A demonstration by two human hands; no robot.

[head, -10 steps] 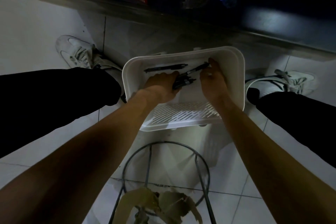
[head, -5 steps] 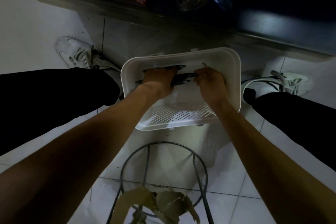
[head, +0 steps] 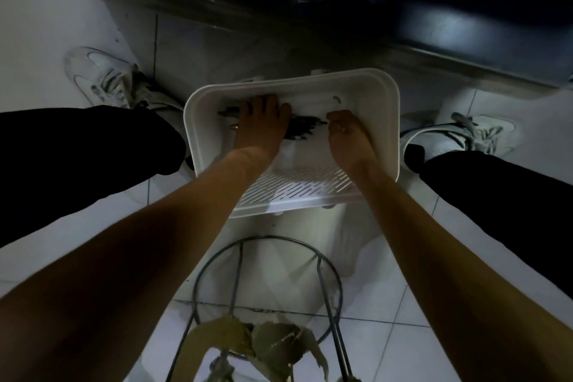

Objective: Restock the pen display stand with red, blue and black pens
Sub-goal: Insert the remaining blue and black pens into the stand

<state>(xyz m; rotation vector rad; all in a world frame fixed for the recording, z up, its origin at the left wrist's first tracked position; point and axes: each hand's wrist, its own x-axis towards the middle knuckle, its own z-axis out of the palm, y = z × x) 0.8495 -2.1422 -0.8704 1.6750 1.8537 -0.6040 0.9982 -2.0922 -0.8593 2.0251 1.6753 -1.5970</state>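
We are low over a white tile floor (head: 62, 25). It is hard, smooth and a bit shiny.

On it, between two white shoes, stands a white basket (head: 393, 121). It is plastic, with round corners, smooth walls and thin slots in the near side. It looks light and stiff.

Nearer to us is a thin wire frame (head: 328, 270), bent into a ring with straight rods. We cannot tell if it is the pen stand.

The left hand (head: 260, 127) lies on top of the middle of the bunch of pens (head: 305, 129), which is down in the basket near its far wall. Its fingers reach over the bunch, but we cannot tell if they close under it. The right hand (head: 347, 139) is at the right end of the bunch. Its fingers are curled, and its thumb and a finger seem to pinch the pen ends.

The pens are long, thin, hard sticks. They look dark, but the light is too dim for us to tell red, blue and black apart. We think each one is very light. They are smooth and round, so they can roll and slip out of a loose bunch. We think it is best to wrap the fingers round the middle, with the other hand holding the ends even.
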